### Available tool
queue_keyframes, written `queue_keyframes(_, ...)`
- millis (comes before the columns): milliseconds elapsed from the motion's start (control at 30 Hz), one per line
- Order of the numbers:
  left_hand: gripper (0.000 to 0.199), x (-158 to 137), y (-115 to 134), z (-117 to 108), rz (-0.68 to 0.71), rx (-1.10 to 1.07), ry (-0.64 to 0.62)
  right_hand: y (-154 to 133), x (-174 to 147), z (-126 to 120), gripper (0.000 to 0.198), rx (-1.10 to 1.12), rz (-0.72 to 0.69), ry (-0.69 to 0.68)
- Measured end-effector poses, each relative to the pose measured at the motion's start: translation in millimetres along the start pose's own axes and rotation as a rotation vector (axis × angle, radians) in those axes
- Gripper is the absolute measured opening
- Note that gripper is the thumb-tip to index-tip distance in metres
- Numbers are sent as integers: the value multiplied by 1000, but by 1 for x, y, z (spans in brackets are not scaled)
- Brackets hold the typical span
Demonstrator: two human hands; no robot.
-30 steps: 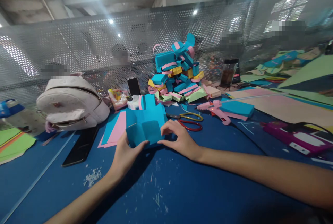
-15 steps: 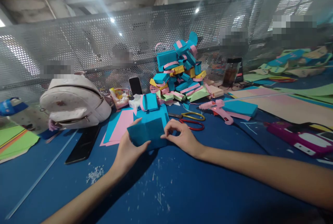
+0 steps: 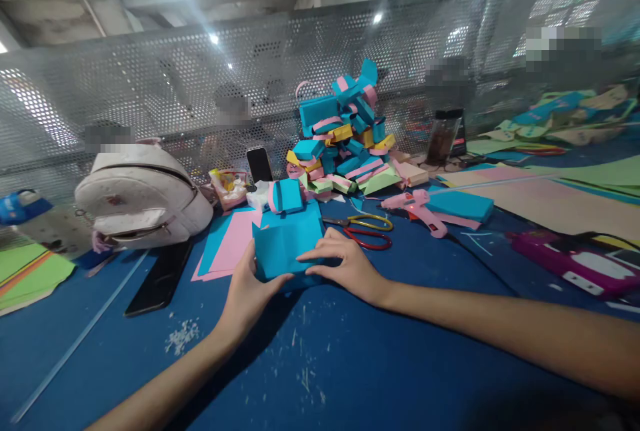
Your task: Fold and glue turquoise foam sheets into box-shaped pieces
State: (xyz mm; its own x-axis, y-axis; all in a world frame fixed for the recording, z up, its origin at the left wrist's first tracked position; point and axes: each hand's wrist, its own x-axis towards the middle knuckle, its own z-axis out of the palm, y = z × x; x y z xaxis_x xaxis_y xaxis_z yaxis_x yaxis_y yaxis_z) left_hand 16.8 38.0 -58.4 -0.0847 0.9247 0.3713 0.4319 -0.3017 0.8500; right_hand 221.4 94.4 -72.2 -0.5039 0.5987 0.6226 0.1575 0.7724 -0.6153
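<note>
Blue table below, grey wall with little holes behind. Near the middle of the table, the blue card is bent and held up between two hands. The left hand is half open, with its thumb in front and the rest of it round the left end, so it has hold of the card. The right hand has its thumb and pointing finger almost together, touching the card's right side. I cannot tell if paper is pinched between them.

The card could bend in the wrong spot if one hand pushes harder than the other. It could also crumple if the fingers squeeze too much. The glue gun has a small red light, so it may be hot and could burn a hand that bumps it.

Just behind the card sits a small box with a pink band, close enough to be knocked. The scissors lie just past the right hand, in the way of reaching the gun. Farther back is a big paper pile. A phone and a bag are off to the left.
</note>
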Motion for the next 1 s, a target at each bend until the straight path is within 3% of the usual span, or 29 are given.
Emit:
queue_keyframes(400, 80, -3, -2, 0, 42, -83, -41, -1, 1, 1, 16, 119, 101, -6)
queue_keyframes(767, 92, -13, -6, -4, 233, 198, 47, 2, 0, 1, 14, 158, 155, 16)
queue_keyframes(867, 82, -11, -11, -9, 312, 255, 5, 2, 0, 1, 13, 170, 193, 35)
queue_keyframes(1000, 51, -9, -11, -15, 411, 378, -133, 3, 1, -1, 13, 161, 205, 12)
